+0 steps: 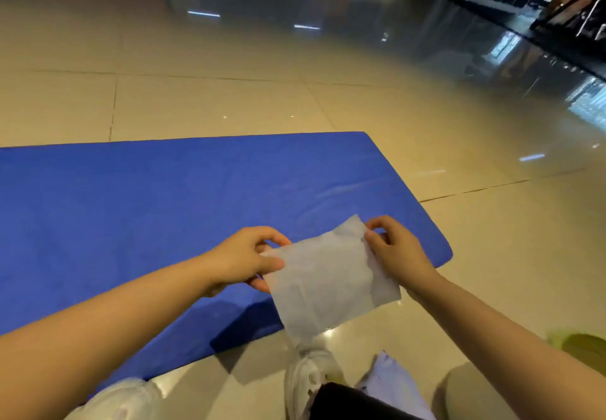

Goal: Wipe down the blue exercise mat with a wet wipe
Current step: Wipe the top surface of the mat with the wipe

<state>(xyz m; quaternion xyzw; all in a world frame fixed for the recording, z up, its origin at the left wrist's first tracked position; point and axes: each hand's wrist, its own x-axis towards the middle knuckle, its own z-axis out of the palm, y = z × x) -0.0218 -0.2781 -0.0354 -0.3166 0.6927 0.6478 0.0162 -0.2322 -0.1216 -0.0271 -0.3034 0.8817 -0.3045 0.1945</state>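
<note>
Fingers (272,263) of the left hand (244,260) and right hand (395,250) pinch opposite edges of the white wet wipe (328,280), holding it spread above the near edge of the blue exercise mat (147,199), which lies flat on the tiled floor (213,108).

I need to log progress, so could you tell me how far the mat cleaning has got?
Done: the wet wipe is out and unfolded. In hand: left hand and right hand pinch its upper corners above the blue mat. Left: the wiping itself; the wipe is not touching the mat.
</note>
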